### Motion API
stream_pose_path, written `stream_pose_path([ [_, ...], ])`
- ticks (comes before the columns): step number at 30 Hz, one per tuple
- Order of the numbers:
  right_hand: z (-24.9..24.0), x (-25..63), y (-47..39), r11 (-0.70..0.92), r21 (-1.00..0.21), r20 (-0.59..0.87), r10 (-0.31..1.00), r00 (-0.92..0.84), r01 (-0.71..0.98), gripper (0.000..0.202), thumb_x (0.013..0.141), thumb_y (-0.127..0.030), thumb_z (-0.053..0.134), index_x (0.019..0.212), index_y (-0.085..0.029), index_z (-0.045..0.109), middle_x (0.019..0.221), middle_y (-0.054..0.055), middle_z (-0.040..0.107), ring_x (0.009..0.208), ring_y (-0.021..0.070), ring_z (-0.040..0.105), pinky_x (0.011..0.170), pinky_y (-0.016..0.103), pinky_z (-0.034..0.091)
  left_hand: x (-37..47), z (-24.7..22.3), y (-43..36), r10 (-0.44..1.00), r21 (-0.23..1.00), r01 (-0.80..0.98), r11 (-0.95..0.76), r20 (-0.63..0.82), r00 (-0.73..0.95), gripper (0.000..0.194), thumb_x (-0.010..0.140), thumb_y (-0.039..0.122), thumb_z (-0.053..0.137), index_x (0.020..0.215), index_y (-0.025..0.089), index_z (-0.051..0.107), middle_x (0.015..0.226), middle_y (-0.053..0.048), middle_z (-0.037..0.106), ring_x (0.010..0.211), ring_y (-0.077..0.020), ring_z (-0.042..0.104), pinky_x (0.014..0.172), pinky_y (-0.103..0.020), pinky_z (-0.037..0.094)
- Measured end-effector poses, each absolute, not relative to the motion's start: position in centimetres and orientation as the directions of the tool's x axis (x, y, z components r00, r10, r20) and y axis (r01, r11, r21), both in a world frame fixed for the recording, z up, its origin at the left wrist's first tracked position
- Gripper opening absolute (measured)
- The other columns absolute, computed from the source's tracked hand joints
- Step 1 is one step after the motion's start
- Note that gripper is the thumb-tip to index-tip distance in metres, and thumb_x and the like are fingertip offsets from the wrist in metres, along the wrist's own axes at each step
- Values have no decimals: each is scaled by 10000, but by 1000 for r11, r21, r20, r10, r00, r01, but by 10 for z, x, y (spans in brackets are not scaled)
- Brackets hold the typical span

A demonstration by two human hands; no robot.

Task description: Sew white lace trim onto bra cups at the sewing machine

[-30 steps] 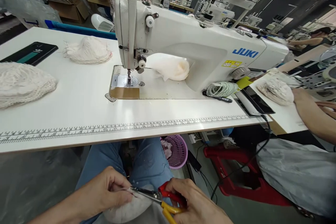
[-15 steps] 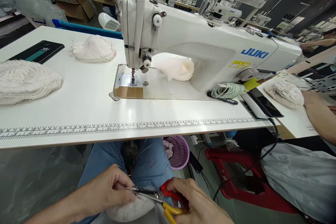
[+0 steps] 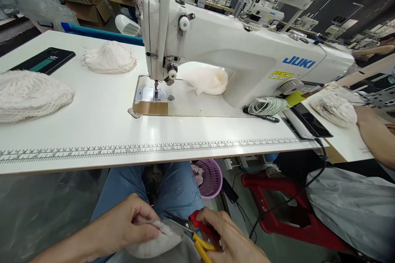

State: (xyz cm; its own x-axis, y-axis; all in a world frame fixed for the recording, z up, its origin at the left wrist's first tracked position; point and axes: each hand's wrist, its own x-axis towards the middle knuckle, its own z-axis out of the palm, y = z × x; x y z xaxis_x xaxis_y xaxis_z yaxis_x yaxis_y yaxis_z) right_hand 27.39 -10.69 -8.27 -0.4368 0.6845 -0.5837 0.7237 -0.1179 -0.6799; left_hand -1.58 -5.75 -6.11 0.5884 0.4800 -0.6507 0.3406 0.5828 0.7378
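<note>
Over the lap, my left hand [image 3: 135, 224] pinches the edge of a white fabric piece [image 3: 156, 244], whose rim shows a reddish line. My right hand [image 3: 230, 234] is wrapped round the red and yellow handles of scissors [image 3: 202, 234]. The scissor blades are slightly parted and point up and left, just right of the fabric's edge and apart from it. Above the hands stands a white sewing machine [image 3: 240, 45] on a white table [image 3: 92, 131]; its needle area has nothing under it.
White fabric stacks [image 3: 31, 94] and a black phone-like item [image 3: 51, 61] lie at the table's left. A coiled cord [image 3: 268, 107] is right. Below are a purple basket [image 3: 211, 178] and red stool [image 3: 284, 209]. Another person's arm [image 3: 375, 131] is at far right.
The scissors have drawn back from the fabric edge near my left fingers, and their blades have parted. The fabric's rim now shows more, turned slightly upward.
</note>
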Motion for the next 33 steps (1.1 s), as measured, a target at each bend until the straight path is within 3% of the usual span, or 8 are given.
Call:
stream_pose_path([
  [7, -79, 271, -104, -127, -660, -618, 653, -438, 741, 501, 649, -235, 673, 1133, -283, 555, 1061, 28, 542, 943, 220, 492, 747, 252, 442, -18, -68, -61, 501, 765, 327, 555, -621, 603, 385, 701, 519, 683, 628, 144, 628, 497, 78, 296, 500, -82, 201, 465, -249, 113],
  [33, -75, 265, -99, -24, -608, -624, 632, -460, 793, 429, 685, -276, 723, 1084, -294, 566, 930, -8, 537, 872, 194, 472, 730, 243, 364, -15, -63, -58, 498, 738, 388, 552, -665, 556, 339, 702, 463, 662, 614, 138, 624, 490, 77, 317, 493, -79, 220, 452, -242, 128],
])
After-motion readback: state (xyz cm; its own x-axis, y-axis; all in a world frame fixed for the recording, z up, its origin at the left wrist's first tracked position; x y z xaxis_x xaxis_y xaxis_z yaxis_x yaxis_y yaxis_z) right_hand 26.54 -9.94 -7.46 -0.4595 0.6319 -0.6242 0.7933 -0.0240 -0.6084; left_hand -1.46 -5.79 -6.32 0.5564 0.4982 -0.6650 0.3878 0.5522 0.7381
